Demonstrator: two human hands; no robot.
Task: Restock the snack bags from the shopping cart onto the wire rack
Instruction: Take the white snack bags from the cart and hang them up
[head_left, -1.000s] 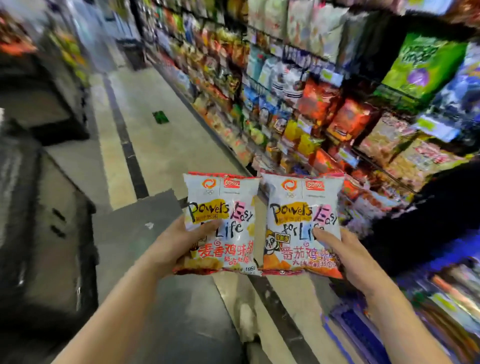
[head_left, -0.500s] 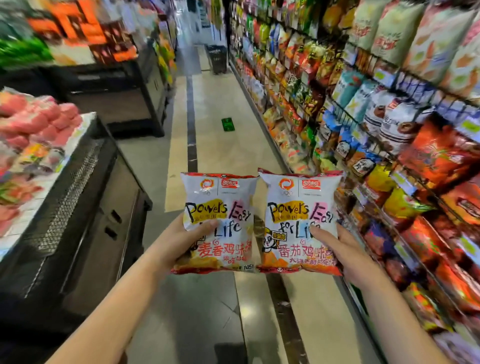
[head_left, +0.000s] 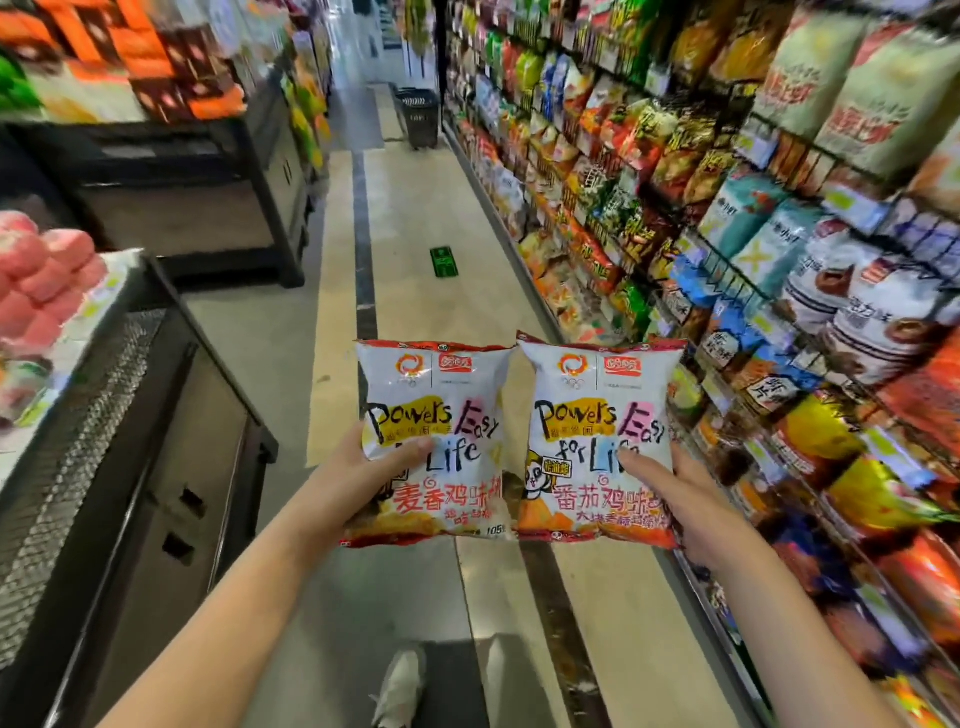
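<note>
Along the aisle (head_left: 415, 218), with the wire rack (head_left: 727, 260) crammed at three o'clock, the left hand (head_left: 363, 470) had its fingers (head_left: 410, 448) clamped on the left snack bag (head_left: 436, 384) and the right hand (head_left: 675, 488) on the right snack bag (head_left: 597, 384), both at twelve o'clock, and their slick film might slip if wedged into full rows.

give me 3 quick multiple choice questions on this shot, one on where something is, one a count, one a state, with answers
1. The stocked wire rack stands:
A) to the person's left
B) to the person's right
C) behind the person

2. How many snack bags are held up?
A) one
B) four
C) two

3. The left hand is:
A) gripping a bag
B) hanging empty
C) resting on the rack

Answers:
1 B, the rack fills the right side of the view.
2 C, the left bag and right bag show side by side.
3 A, its thumb lies over the left bag's front.
</note>
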